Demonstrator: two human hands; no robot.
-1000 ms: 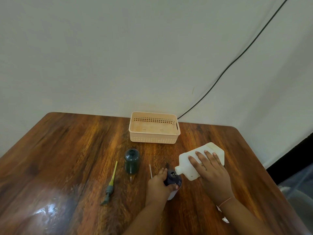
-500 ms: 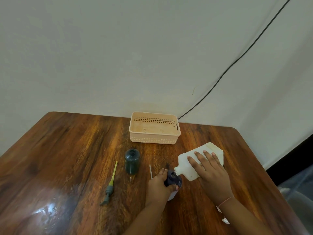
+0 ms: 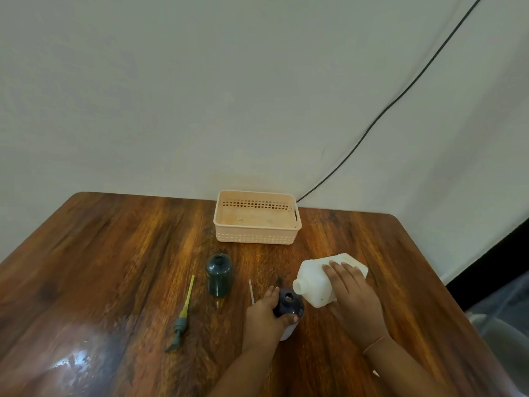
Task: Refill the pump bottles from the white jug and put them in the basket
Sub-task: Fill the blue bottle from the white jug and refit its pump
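Near the front edge of the desk [image 3: 114,253], the left hand [image 3: 264,319] wraps around the dark pump bottle [image 3: 289,303]. The right hand [image 3: 355,293] grips the white jug [image 3: 315,282], tipped sideways, spout pointing left, just beside the bottle's open mouth.

Soft, dim, even light — glare patch on table [image 3: 74,359], wide-angle bowing at edges
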